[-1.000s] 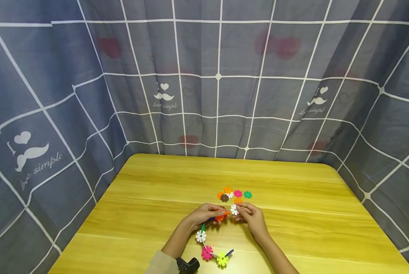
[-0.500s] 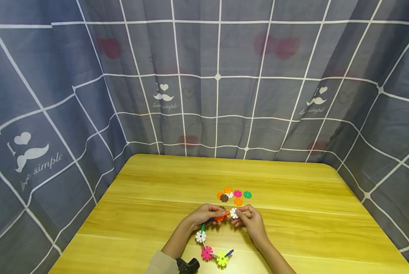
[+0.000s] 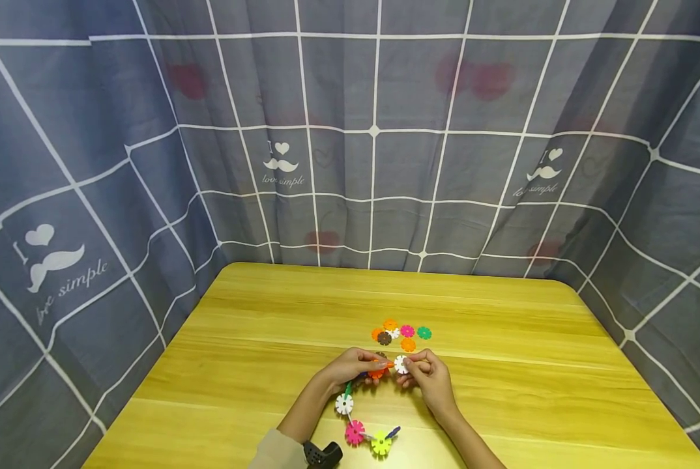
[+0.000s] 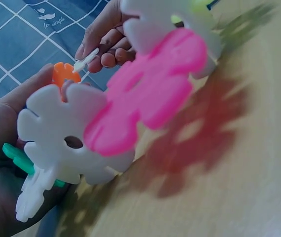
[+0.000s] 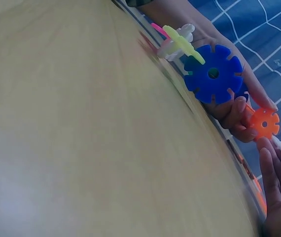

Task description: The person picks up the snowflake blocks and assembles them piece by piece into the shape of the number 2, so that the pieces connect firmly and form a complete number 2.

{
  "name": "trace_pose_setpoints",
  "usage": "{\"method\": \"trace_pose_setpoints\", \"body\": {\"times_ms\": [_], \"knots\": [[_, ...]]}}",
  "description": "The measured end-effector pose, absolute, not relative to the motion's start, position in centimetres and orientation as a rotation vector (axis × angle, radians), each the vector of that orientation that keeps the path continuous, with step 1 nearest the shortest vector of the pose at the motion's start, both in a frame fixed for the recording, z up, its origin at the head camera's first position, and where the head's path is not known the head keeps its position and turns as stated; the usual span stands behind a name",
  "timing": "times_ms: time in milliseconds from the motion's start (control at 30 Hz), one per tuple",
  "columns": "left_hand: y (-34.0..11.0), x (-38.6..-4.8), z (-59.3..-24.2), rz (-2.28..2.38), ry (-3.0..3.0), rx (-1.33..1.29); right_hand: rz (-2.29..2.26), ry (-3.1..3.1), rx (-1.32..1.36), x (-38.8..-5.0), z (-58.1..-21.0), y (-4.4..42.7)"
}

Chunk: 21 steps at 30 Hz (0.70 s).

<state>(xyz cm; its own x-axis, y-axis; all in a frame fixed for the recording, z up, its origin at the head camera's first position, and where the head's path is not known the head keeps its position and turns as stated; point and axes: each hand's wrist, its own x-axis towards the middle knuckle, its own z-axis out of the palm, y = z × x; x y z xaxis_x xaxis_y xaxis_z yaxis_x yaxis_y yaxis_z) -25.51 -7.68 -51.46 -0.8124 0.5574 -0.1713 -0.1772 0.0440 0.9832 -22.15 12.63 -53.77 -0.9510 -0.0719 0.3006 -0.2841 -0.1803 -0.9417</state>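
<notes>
The left hand (image 3: 350,369) pinches an orange notched disc (image 3: 377,373) at the end of a linked chain of discs. That chain curves down past a white disc (image 3: 344,404) and a pink disc (image 3: 354,432) to a yellow-green disc (image 3: 380,444) with a blue piece on it. Between thumb and fingers, the right hand (image 3: 432,381) grips a white disc (image 3: 401,365), edge to edge with the orange one. In the right wrist view the orange disc (image 5: 265,124) meets the white disc (image 5: 279,144); whether their slots are joined, I cannot tell.
Beyond the hands lie loose discs: a green one (image 3: 424,333), a pink one (image 3: 407,331), a brown one (image 3: 384,339), a white one and several orange ones. A patterned curtain (image 3: 338,163) surrounds the wooden table (image 3: 238,365). A black device (image 3: 323,454) sits by the left sleeve.
The right hand and its white disc have shifted very slightly left, toward the orange disc. The left hand holds its place.
</notes>
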Motion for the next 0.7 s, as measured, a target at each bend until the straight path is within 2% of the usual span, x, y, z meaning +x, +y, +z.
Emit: {"method": "trace_pose_setpoints", "body": {"times_ms": [267,700], "knots": [[-7.60,-25.33,-51.35,1.803,1.840,0.366,2.306,-1.924,0.408,-22.09,-53.66,12.47],[-7.57,-25.49,-51.45,1.718,1.999,0.481,2.300,-1.990,0.453,-22.30,-53.77,12.31]]}}
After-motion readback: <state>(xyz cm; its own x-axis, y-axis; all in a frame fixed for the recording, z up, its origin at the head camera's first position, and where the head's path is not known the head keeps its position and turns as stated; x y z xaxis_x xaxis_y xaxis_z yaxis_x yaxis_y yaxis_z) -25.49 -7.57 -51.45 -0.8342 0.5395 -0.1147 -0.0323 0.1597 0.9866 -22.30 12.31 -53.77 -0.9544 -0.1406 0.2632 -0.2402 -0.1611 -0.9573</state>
